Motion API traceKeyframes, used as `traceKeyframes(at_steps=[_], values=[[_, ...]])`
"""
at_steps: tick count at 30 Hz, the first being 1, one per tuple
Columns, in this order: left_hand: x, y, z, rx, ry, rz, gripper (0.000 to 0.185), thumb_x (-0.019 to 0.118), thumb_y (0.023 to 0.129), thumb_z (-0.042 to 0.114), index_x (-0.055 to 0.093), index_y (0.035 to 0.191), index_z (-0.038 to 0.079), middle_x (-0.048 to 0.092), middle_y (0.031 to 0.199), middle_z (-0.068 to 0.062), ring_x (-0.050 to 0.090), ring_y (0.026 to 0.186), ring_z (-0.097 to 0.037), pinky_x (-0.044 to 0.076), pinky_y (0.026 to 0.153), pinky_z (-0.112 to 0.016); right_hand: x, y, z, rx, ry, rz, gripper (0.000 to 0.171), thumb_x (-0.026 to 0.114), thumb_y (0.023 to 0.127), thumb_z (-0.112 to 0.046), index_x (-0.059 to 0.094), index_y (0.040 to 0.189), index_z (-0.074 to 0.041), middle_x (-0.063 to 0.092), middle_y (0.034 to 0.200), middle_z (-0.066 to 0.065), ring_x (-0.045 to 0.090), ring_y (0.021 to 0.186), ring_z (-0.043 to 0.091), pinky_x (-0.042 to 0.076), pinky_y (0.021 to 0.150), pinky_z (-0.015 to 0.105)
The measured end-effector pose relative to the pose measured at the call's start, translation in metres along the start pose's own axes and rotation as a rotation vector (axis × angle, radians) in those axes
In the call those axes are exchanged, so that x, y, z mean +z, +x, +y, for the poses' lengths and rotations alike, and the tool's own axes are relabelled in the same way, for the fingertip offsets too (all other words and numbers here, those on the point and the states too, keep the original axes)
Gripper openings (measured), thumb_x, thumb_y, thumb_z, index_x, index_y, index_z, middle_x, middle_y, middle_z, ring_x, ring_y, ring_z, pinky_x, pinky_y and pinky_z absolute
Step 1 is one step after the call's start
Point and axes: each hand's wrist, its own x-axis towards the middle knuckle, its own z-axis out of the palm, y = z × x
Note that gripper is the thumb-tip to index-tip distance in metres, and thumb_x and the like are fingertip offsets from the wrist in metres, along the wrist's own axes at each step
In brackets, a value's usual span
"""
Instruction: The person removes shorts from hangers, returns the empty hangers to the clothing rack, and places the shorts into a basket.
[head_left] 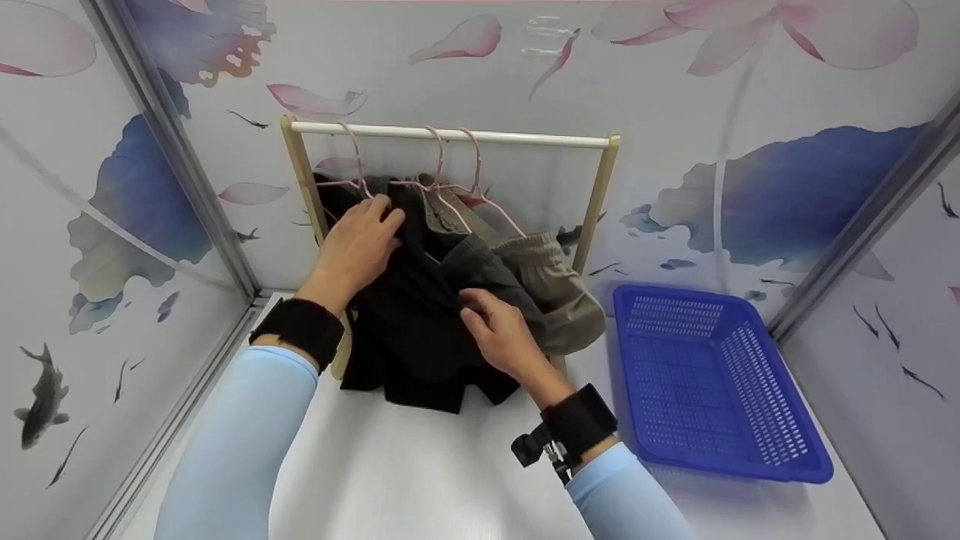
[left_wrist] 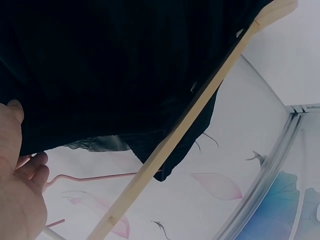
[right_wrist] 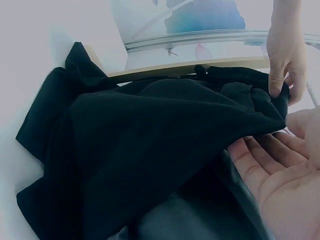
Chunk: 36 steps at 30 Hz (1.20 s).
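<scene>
A black garment (head_left: 409, 322) hangs from a pink hanger (head_left: 352, 161) on a small rack's white rail (head_left: 450, 135), and its lower part lies on the white tabletop. My left hand (head_left: 379, 217) pinches the garment's top edge by the hanger; the right wrist view shows that hand (right_wrist: 279, 75) gripping the black garment (right_wrist: 140, 140) at its gathered band. My right hand (head_left: 480, 311) lies with straight fingers against the cloth's middle, its open palm (right_wrist: 280, 172) beside the fabric. The left wrist view has the black garment (left_wrist: 110, 65), the pink hanger (left_wrist: 95, 176) and my left hand (left_wrist: 20, 195).
Grey (head_left: 480, 262) and khaki (head_left: 559, 289) garments hang on two more pink hangers to the right. The rack's wooden posts (head_left: 300, 180) stand at each end. A blue plastic basket (head_left: 757, 450) sits on the table at the right. Floral walls close in on three sides.
</scene>
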Motion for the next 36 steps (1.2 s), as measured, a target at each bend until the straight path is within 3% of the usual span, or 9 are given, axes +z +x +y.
traceKeyframes(at_steps=[6, 15, 24, 36], values=[[0.004, -0.001, -0.001, 0.020, -0.001, 0.068, 0.029, 0.070, 0.099, 0.011, 0.059, 0.121, -0.003, 0.056, 0.124, -0.026, 0.060, 0.113, -0.044, 0.049, 0.101, -0.051, 0.001, 0.000, -0.002, -0.002, -0.010, -0.015, 0.028, 0.059, 0.104, -0.009, 0.067, 0.128, 0.004, 0.071, 0.120, 0.020, 0.068, 0.106, 0.032, 0.054, 0.092, 0.048], [0.001, -0.003, -0.002, 0.015, 0.034, 0.038, 0.030, 0.067, 0.101, 0.016, 0.058, 0.125, -0.001, 0.055, 0.129, -0.024, 0.057, 0.118, -0.043, 0.051, 0.093, -0.054, 0.002, -0.002, 0.000, -0.018, -0.014, 0.033, 0.027, 0.062, 0.102, -0.008, 0.069, 0.125, 0.003, 0.073, 0.113, 0.018, 0.070, 0.095, 0.029, 0.056, 0.084, 0.042], [-0.001, -0.002, -0.002, 0.012, 0.009, 0.056, 0.022, 0.066, 0.101, 0.011, 0.059, 0.119, 0.001, 0.055, 0.123, -0.024, 0.058, 0.113, -0.043, 0.048, 0.101, -0.051, -0.002, -0.006, 0.000, -0.045, -0.008, 0.103, 0.027, 0.063, 0.102, -0.013, 0.070, 0.124, 0.001, 0.072, 0.117, 0.016, 0.070, 0.102, 0.029, 0.058, 0.085, 0.043], [-0.010, 0.001, 0.000, 0.045, 0.032, 0.137, 0.011, 0.065, 0.100, 0.006, 0.060, 0.108, 0.001, 0.055, 0.115, -0.024, 0.056, 0.102, -0.045, 0.047, 0.099, -0.050, -0.019, -0.012, 0.001, -0.020, 0.027, 0.196, 0.028, 0.062, 0.104, -0.013, 0.068, 0.125, 0.004, 0.072, 0.119, 0.017, 0.071, 0.106, 0.030, 0.058, 0.089, 0.043]])
